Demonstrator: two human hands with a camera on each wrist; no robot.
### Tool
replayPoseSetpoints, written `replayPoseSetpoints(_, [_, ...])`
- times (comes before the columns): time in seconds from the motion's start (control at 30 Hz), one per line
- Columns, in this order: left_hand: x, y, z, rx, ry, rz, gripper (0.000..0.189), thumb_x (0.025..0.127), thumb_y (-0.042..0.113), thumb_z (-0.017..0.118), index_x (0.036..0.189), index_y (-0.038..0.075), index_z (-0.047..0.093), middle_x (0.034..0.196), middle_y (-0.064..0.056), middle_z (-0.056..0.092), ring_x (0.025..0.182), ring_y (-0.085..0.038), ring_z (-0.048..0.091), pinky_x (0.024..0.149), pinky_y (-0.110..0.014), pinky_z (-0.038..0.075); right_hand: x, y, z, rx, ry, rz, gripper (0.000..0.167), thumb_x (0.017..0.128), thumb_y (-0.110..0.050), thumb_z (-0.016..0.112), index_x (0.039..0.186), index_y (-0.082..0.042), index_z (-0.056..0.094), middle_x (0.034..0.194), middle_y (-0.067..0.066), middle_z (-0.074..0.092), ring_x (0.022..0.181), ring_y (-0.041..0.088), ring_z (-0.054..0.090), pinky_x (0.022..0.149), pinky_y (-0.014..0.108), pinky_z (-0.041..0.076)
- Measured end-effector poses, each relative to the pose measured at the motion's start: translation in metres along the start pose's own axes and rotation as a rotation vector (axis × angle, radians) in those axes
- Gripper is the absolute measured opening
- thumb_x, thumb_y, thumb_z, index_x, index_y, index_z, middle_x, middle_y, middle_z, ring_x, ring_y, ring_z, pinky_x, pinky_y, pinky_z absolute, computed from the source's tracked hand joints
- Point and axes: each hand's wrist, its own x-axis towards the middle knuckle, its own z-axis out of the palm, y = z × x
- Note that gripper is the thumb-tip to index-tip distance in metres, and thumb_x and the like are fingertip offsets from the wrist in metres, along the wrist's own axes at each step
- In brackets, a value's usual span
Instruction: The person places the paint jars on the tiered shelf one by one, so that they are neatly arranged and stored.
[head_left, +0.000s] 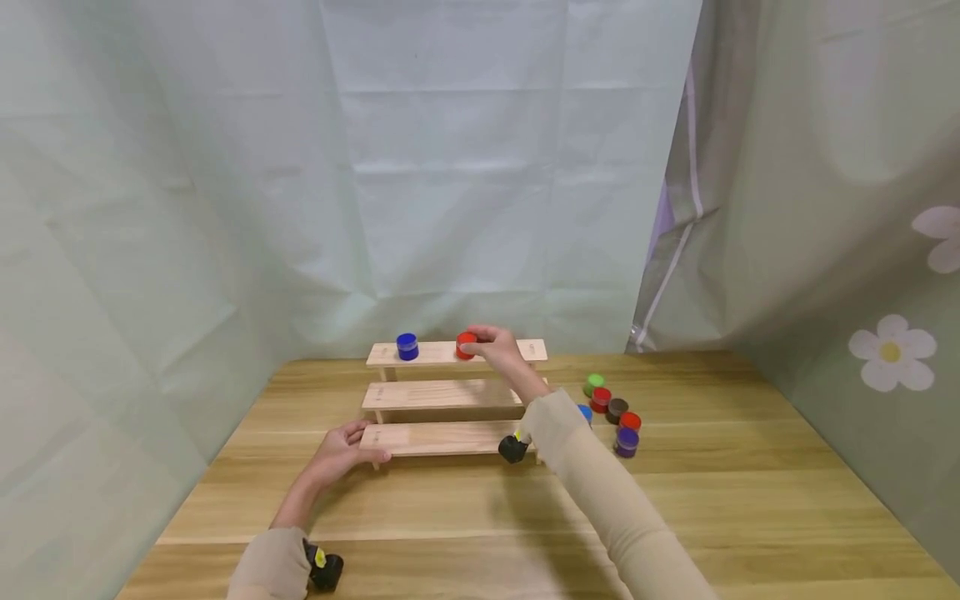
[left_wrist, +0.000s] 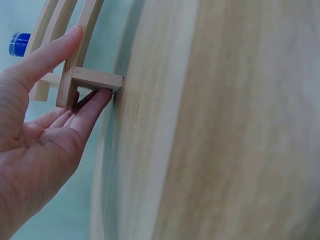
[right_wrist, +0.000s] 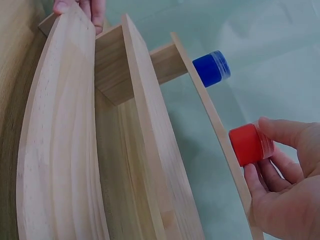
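A three-step wooden rack (head_left: pixel 442 393) stands on the table. My right hand (head_left: pixel 497 346) pinches a small red paint jar (right_wrist: pixel 246 145) by its clear-rimmed end, and the jar's base is right at the top step. Farther left on that same step stands a blue paint jar (head_left: pixel 407 347). My left hand (head_left: pixel 339 454) grips the left end of the lowest step. In the left wrist view, its thumb (left_wrist: pixel 55 49) lies over the step's front edge while the other fingers reach under the end, beside a short wooden leg (left_wrist: pixel 97 78).
Right of the rack, several paint jars stand on the wooden table (head_left: pixel 712 500): a green jar (head_left: pixel 594 384), a dark brown jar (head_left: pixel 617 410), a purple jar (head_left: pixel 627 442), red ones, and a light blue jar (head_left: pixel 584 412) partly behind my right sleeve. A pale curtain (head_left: pixel 480 208) hangs behind.
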Motion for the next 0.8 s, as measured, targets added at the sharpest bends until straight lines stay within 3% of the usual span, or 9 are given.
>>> replayPoseSetpoints(0.17, [0.000, 0.000, -0.001, 0.000, 0.004, 0.010, 0.088, 0.081, 0.014, 0.079, 0.144, -0.018, 0.026, 0.148, -0.037, 0.034, 0.134, -0.044, 0.044, 0.106, -0.040, 0.046, 0.001, 0.001, 0.002, -0.006, -0.013, -0.007, 0.048, 0.090, -0.012, 0.069, 0.136, -0.006, 0.056, 0.135, 0.016, 0.059, 0.126, 0.031, 0.053, 0.112, 0.046, 0.040])
replayPoseSetpoints(0.43, [0.002, -0.004, 0.001, -0.036, -0.008, 0.011, 0.084, 0.081, 0.012, 0.078, 0.143, -0.017, 0.030, 0.144, -0.036, 0.041, 0.129, -0.038, 0.052, 0.089, -0.019, 0.050, 0.001, 0.000, 0.005, -0.061, 0.012, -0.038, 0.046, 0.089, -0.011, 0.070, 0.134, -0.003, 0.058, 0.132, 0.017, 0.062, 0.124, 0.030, 0.056, 0.106, 0.040, 0.046])
replayPoseSetpoints(0.6, [0.003, -0.006, 0.000, -0.020, -0.003, 0.017, 0.084, 0.081, 0.013, 0.078, 0.143, -0.017, 0.030, 0.144, -0.037, 0.041, 0.128, -0.037, 0.052, 0.089, -0.019, 0.050, -0.001, 0.001, 0.003, -0.079, -0.021, -0.039, 0.054, 0.090, -0.013, 0.070, 0.140, -0.006, 0.051, 0.134, 0.016, 0.059, 0.124, 0.029, 0.054, 0.105, 0.042, 0.046])
replayPoseSetpoints(0.8, [0.001, -0.003, 0.000, -0.023, 0.002, 0.020, 0.083, 0.080, 0.014, 0.079, 0.143, -0.016, 0.032, 0.143, -0.036, 0.043, 0.127, -0.036, 0.054, 0.088, -0.018, 0.049, -0.004, 0.001, -0.006, -0.020, -0.041, -0.058, 0.053, 0.090, -0.014, 0.069, 0.140, -0.008, 0.051, 0.140, 0.013, 0.056, 0.129, 0.029, 0.051, 0.110, 0.045, 0.042])
